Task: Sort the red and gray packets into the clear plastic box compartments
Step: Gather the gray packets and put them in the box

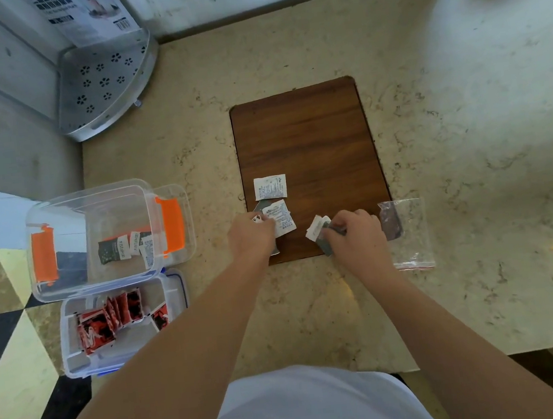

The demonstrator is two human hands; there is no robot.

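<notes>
On the brown wooden board lie two white-labelled gray packets: one flat at the left, another just below it. My left hand rests on the lower one, fingers curled around packets that include a bit of red. My right hand is closed on a small bunch of gray packets at the board's near edge. A clear box with orange latches at the left holds several gray packets. In front of it a smaller clear box holds several red packets.
An empty clear zip bag lies right of the board on the marble counter. A grey perforated corner shelf stands at the back left. The counter's left edge drops to a checkered floor beside the boxes.
</notes>
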